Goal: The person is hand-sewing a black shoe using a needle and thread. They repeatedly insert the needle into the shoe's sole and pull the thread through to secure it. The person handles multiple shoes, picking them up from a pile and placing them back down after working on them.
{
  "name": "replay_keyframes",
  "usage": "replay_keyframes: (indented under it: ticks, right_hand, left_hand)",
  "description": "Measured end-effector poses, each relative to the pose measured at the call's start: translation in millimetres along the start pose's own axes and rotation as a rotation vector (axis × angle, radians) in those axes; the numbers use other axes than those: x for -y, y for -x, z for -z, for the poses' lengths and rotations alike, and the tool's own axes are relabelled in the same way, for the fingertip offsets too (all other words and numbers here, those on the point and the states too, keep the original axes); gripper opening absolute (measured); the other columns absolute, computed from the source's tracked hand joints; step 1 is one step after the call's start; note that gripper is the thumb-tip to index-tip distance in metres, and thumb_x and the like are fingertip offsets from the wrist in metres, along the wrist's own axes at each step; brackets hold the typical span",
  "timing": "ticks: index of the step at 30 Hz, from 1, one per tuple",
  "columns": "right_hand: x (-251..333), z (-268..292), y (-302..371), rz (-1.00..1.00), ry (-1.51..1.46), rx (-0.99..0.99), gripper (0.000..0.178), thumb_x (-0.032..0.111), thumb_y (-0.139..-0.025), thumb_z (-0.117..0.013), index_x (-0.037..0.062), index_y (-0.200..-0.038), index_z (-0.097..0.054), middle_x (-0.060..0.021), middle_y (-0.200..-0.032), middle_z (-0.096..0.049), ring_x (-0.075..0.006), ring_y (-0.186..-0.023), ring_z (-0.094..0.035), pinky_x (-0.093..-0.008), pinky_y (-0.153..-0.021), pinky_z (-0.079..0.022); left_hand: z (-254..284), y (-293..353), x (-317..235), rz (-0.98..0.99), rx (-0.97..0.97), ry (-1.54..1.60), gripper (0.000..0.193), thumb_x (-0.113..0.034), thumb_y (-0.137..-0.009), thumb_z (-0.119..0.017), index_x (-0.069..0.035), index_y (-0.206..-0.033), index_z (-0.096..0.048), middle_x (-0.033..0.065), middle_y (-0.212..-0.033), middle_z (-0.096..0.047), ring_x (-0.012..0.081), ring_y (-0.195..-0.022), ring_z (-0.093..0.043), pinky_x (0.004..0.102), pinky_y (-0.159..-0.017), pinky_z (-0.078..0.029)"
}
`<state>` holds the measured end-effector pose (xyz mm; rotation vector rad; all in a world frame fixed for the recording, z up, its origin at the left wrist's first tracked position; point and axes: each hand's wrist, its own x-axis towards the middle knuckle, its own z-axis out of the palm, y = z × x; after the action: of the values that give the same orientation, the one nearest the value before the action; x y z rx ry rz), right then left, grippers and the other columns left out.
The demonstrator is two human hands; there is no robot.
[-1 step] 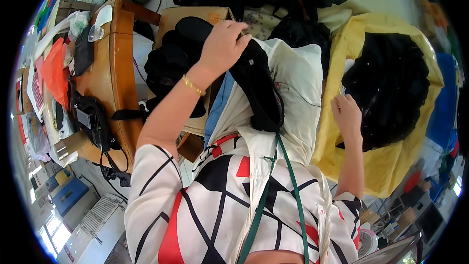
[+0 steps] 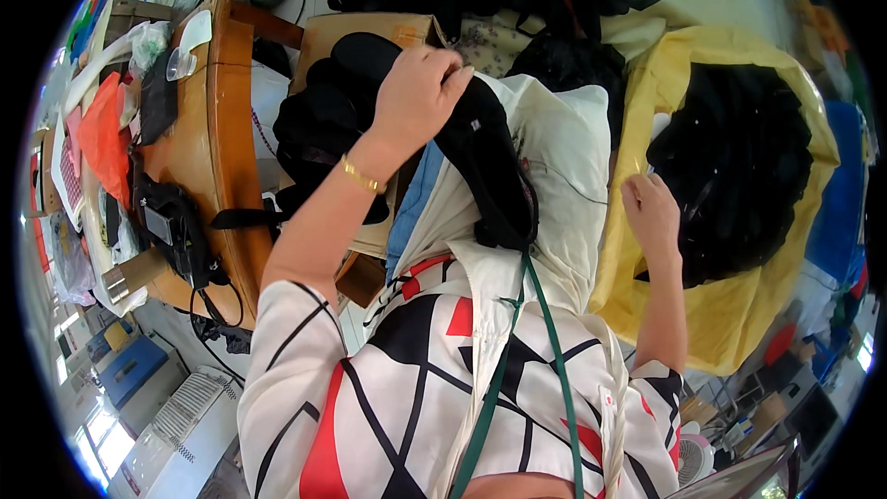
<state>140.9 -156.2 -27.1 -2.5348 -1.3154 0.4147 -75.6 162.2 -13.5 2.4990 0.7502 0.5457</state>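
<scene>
Across the white cloth (image 2: 564,157) on my lap lies a black cloth piece (image 2: 490,157) with a long curved opening and a small pale tag; I cannot tell its exact kind. My left hand (image 2: 418,97) is closed at its far end, thumb and fingers pinched together on the fabric. My right hand (image 2: 654,222) is raised over the near side of a yellow bag (image 2: 637,305), fingers curled together. What those fingers hold, if anything, is too small to make out. Black items (image 2: 739,166) fill the yellow bag. Beyond my left wrist are more black cloth items (image 2: 319,115).
A wooden table (image 2: 199,162) stands at the left, with a black pouch (image 2: 171,226) against it. A cardboard box (image 2: 370,28) sits beyond the black items. Two green straps (image 2: 554,351) hang down my front. Dark fabric lies along the far edge.
My left hand's fingers have curled in more, and its wrist has shifted slightly left. My right hand has moved slightly to the left and away from me. The black cloth piece stays in place.
</scene>
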Motion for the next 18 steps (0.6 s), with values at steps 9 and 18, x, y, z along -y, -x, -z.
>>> replay_keyframes:
  ticks: [9, 18]
  right_hand:
    - [132, -27, -84, 0.315, -0.661, 0.028, 0.030, 0.014, -0.085, -0.072, 0.0044, -0.113, -0.066, -0.0112, -0.097, -0.061, -0.0234, -0.087, -0.062, -0.0327, -0.072, -0.051]
    - [144, -38, -86, 0.323, -0.738, 0.216, 0.020, 0.008, -0.083, -0.073, 0.0038, -0.102, -0.069, -0.0082, -0.084, -0.055, -0.0206, -0.069, -0.056, -0.0313, -0.063, -0.047]
  left_hand:
    - [-4, 61, -29, 0.192, 0.096, 0.271, 0.025, -0.019, -0.083, -0.076, -0.002, -0.096, -0.064, 0.0115, -0.086, -0.064, 0.0243, -0.073, -0.062, 0.0338, -0.063, -0.051]
    - [-14, 76, -34, 0.142, -0.083, 0.334, 0.018, -0.010, -0.079, -0.074, -0.006, -0.093, -0.064, 0.0092, -0.083, -0.065, 0.0298, -0.076, -0.062, 0.0388, -0.065, -0.049]
